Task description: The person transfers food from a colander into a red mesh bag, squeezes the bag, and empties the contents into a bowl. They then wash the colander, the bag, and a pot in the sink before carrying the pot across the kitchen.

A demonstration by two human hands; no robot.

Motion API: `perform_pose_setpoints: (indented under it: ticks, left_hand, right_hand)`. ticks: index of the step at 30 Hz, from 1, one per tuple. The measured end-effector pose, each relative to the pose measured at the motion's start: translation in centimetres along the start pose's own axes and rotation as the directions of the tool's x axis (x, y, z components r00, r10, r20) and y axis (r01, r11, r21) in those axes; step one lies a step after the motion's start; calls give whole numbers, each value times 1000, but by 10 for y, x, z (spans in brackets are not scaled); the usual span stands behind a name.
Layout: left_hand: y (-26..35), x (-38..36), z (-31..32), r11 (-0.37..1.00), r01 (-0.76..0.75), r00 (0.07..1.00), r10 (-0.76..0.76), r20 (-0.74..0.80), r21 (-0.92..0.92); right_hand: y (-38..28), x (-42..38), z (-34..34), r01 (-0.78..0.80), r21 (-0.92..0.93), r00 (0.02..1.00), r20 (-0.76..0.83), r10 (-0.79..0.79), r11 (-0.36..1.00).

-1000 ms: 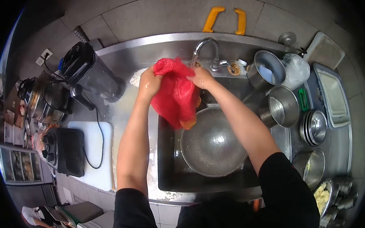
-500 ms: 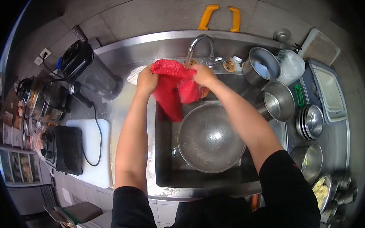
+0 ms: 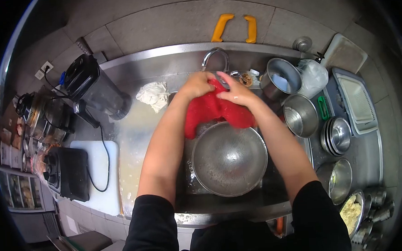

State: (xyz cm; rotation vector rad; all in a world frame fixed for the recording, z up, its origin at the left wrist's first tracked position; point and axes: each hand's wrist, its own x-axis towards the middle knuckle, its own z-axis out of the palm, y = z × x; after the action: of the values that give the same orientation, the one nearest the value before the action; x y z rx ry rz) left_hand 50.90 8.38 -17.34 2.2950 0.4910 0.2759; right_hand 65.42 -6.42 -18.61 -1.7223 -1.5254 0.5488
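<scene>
A wet red cloth (image 3: 218, 107) hangs bunched over the sink (image 3: 277, 192), just beyond a large round metal pan (image 3: 230, 158). My left hand (image 3: 199, 84) grips its upper left part with curled fingers. On the other side my right hand (image 3: 236, 94) holds the cloth between a spread thumb and forefinger, the remaining fingers partly hidden. Right behind the hands stands the curved faucet (image 3: 215, 54); its outlet is close above my left hand, and I cannot make out the water stream.
A crumpled white cloth (image 3: 154, 95) lies on the wet counter at left, near a blender jar (image 3: 97, 90) and a white cutting board (image 3: 110, 175). To the right are metal pots (image 3: 301, 115), stacked bowls (image 3: 338, 134), a plastic bag (image 3: 314, 76) and a grey tray (image 3: 356, 99).
My hands have drawn closer together, gathering the stretched red cloth into a bunch. My left hand moved right, away from the white cloth, which shows more fully. The view shifted slightly.
</scene>
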Motion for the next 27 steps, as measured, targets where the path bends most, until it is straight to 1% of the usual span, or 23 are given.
perform_pose_setpoints:
  ticks: [1,2,3,4,5,6,8,9,10,12,13,14,16,17,18,20,21,22,23,24,25,26,27]
  left_hand:
    - [25,-5,-7,995,97,992,-99,77,30]
    - [22,-6,-10,994,103,991,-106,77,38]
    - [12,-9,-13,991,81,997,-80,16,-111]
    - [1,-13,-19,966,46,997,-60,-49,-255]
    - [-14,-22,-28,901,70,974,-154,-166,-427]
    - [-25,-30,-35,903,77,973,-160,-165,-423]
    - [-49,-44,-44,862,24,905,-235,-356,-506]
    - [-71,-47,-43,888,54,935,-205,-289,-457]
    - [-72,-50,-42,887,57,932,-213,-295,-458]
    - [-70,-59,-25,889,217,878,-358,-317,-403]
    - [-70,-64,-18,921,160,877,-297,-376,-356]
    - [-69,-67,-12,918,160,877,-301,-374,-363]
    - [-60,-66,-4,972,132,740,-226,-634,-193]
    - [-49,-61,4,917,80,743,-317,-590,-391]
    - [-32,-58,6,976,-31,735,-125,-666,-217]
    - [0,-51,12,989,-135,755,68,-652,-54]
    - [10,-51,19,991,-124,719,56,-693,-48]
    - [16,-55,26,993,-113,680,45,-732,-44]
    - [20,-64,30,982,-116,627,-44,-777,-150]
    - [35,-82,37,918,-153,562,-224,-796,-366]
    - [37,-96,57,714,-227,602,-432,-672,-663]
    - [38,-109,79,414,-272,657,-579,-482,-869]
    - [40,-121,99,120,-188,792,-568,-222,-975]
  right_hand:
    - [3,12,13,-36,63,999,22,35,997]
    - [7,23,26,-73,127,997,49,68,989]
    - [11,34,34,-70,139,997,49,64,988]
    - [13,45,40,-145,-9,977,155,145,989]
    - [15,53,47,-199,-166,940,246,236,966]
    - [13,57,53,-197,-159,940,250,232,968]
    - [6,64,65,-47,-195,999,-25,43,980]
    - [-30,59,53,-112,-203,994,-25,109,973]
    - [-35,64,63,-105,-202,994,-17,104,974]
    - [-36,68,79,-107,-316,984,-170,54,943]
    - [-31,75,80,-112,-450,988,43,146,886]
    - [-26,80,82,-114,-455,987,46,151,883]
    - [-28,93,79,-116,-393,993,-50,105,912]
    - [-33,98,81,-198,-315,980,-88,180,928]
    - [-35,104,82,-191,-318,981,-90,171,929]
    - [-31,119,90,-131,-323,991,-41,125,937]
    - [-5,131,110,-63,-377,985,-174,-3,924]
    - [-15,137,107,-61,-383,985,-174,-7,922]
    - [-25,146,103,-203,-235,972,-162,168,951]
    - [-31,153,100,-347,-83,934,-124,336,934]
    - [-29,157,96,-261,-30,962,-89,258,965]
    - [-23,162,99,-261,-29,962,-90,257,965]
    - [-15,168,107,-233,111,957,-149,248,966]
